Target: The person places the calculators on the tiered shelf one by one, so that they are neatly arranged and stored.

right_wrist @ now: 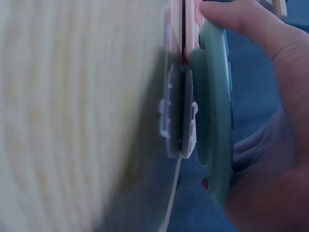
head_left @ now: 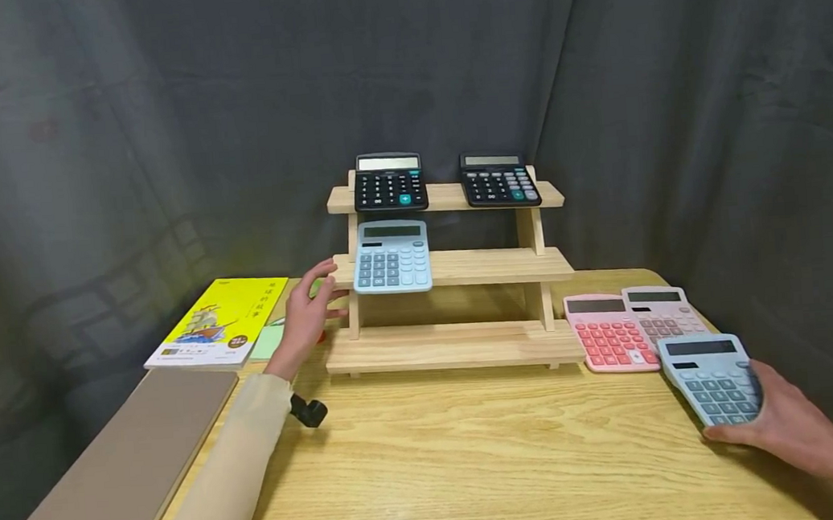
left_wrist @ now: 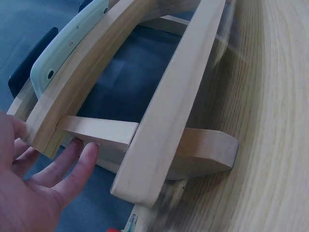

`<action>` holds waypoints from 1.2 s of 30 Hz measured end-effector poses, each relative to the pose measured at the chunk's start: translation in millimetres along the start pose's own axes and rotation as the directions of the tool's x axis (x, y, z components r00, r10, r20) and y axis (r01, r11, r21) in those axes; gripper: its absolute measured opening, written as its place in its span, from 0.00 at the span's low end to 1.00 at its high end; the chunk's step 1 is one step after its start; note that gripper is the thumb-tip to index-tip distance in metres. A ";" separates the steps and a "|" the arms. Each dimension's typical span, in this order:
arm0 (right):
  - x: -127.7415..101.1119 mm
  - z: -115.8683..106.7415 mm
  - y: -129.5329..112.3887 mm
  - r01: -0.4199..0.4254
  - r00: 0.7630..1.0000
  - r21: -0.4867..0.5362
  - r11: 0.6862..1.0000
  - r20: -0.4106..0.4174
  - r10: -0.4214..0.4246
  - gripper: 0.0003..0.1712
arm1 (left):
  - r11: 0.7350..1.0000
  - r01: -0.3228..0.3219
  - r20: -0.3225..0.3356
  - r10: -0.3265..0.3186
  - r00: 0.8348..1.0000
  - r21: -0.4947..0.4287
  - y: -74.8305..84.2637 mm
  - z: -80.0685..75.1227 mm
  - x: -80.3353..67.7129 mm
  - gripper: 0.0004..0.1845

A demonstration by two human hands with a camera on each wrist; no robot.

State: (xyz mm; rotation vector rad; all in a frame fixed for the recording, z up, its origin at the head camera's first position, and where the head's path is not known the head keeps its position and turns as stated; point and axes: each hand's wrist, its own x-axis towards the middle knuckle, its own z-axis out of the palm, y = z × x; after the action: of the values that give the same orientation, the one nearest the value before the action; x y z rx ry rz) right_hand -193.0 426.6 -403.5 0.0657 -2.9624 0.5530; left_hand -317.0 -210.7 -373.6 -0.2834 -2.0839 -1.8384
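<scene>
Right hand [head_left: 791, 427]: your fingers and thumb curl round the near end of the blue-grey calculator [head_left: 711, 379], thumb along its near edge; the right wrist view shows the thumb [right_wrist: 241, 21] over the body edge.
Where it lies: at the right edge of the table [head_left: 474, 465], near the front right corner, its top end resting just beside the pink calculator [head_left: 608, 333] and the pale calculator [head_left: 660, 313].
Weight: I judge it light, a one-hand lift.
Stiffness: a rigid plastic shell, so it should not bend under your grip.
Surface: smooth plastic, likely a bit slippery; the keys give under pressure, so press on the rim rather than the keypad.
Weak spot: the display window at the far end; keep your fingers off it.
Best hold: both long sides near the lower half, thumb on one edge and fingers on the other.
Left hand [head_left: 307, 308]: your fingers lie loose and straight against the left end of the shelf [head_left: 460, 266], at its middle step; they hold nothing.
On the shelf: a light blue calculator [head_left: 391, 255] leans on the middle step, two black calculators [head_left: 389, 183] on the top step.
Left edge: a yellow book [head_left: 221, 320] and a brown folder [head_left: 135, 449].
</scene>
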 end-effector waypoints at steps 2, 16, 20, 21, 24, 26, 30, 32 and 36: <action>-1.2 -0.2 -3.5 0.005 1.000 0.001 1.000 -0.027 -0.005 0.73 | 1.000 0.001 -0.002 -0.001 1.000 0.002 -0.6 0.1 0.3 0.23; -6.7 -7.3 -61.8 0.079 0.989 0.056 0.995 -0.128 -0.072 0.78 | 0.999 0.030 -0.001 -0.030 1.000 -0.025 8.7 0.6 -1.7 0.23; -4.5 -6.3 -85.5 0.158 0.977 0.122 0.980 -0.166 -0.137 0.79 | 0.999 0.037 0.011 -0.037 0.999 -0.012 25.9 2.4 -8.6 0.22; -3.4 -6.2 -92.0 0.177 0.973 0.135 0.975 -0.175 -0.152 0.79 | 0.999 0.034 0.014 -0.034 0.999 -0.004 29.6 2.9 -10.3 0.22; 2.2 -7.1 -111.0 0.219 0.963 0.157 0.963 -0.196 -0.187 0.80 | 0.999 0.032 0.014 -0.032 0.999 0.018 36.2 4.0 -13.8 0.23; 7.0 -8.4 -124.5 0.232 0.958 0.158 0.960 -0.207 -0.198 0.79 | 0.999 0.031 0.012 -0.031 0.999 0.019 37.6 4.6 -14.9 0.23; 17.1 -11.6 -151.1 0.253 0.953 0.172 0.952 -0.214 -0.215 0.78 | 0.999 0.035 0.008 -0.035 0.999 0.012 38.9 5.2 -15.4 0.22; 23.3 -11.9 -163.7 0.258 0.955 0.192 0.947 -0.200 -0.220 0.79 | 0.999 0.036 0.008 -0.036 0.999 0.022 39.5 5.2 -15.5 0.22; 36.9 -12.1 -186.6 0.251 0.961 0.187 0.950 -0.169 -0.221 0.79 | 0.999 0.038 0.012 -0.038 0.999 0.033 40.1 4.9 -15.7 0.22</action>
State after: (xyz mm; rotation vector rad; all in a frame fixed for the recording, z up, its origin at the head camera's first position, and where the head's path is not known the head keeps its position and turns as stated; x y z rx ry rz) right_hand -215.9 256.3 -320.9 0.3785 -2.6926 0.7919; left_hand -288.3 -199.0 -343.3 -0.2487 -2.1398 -1.8264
